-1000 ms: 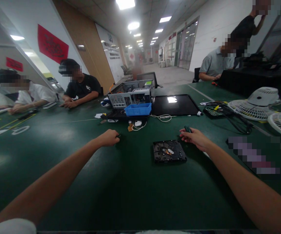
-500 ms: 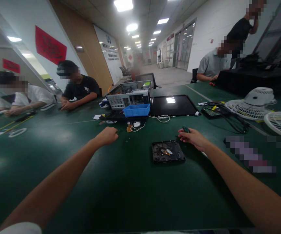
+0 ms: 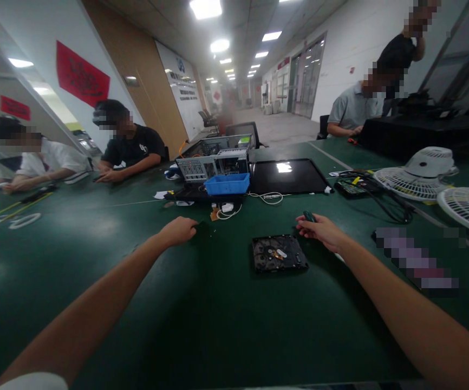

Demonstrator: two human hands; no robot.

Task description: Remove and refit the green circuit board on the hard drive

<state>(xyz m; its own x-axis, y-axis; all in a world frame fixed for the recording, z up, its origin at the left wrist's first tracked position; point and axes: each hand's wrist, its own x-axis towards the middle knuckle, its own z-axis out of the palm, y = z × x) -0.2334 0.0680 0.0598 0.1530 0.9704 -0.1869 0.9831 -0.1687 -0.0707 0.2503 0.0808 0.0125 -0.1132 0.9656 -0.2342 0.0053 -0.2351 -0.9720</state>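
Note:
My left hand point(image 3: 178, 232) is low over the green table, fingers curled together. Whatever is at its fingertips is too small to make out. On the other side, my right hand point(image 3: 323, 232) is closed around a tool with a dark green handle point(image 3: 310, 216); the tool's working end is hidden. Between the hands, closer to the right one, a flat black rectangular casing point(image 3: 267, 259) lies on the table. Small metal and gold-coloured parts show on its face. Tiny light specks point(image 3: 212, 233) lie right of my left hand.
Beyond my hands stand a blue bin point(image 3: 227, 184), an opened computer case point(image 3: 196, 169) and a flat dark screen point(image 3: 291, 181). White cable point(image 3: 273, 199) lies before them. Fan parts point(image 3: 417, 176) and a black cable point(image 3: 399, 208) are at right. Other people sit around the table.
My left hand has dropped very slightly toward me. The right hand keeps its hold on the tool, and the casing stays in place. The whole view has shifted a little.

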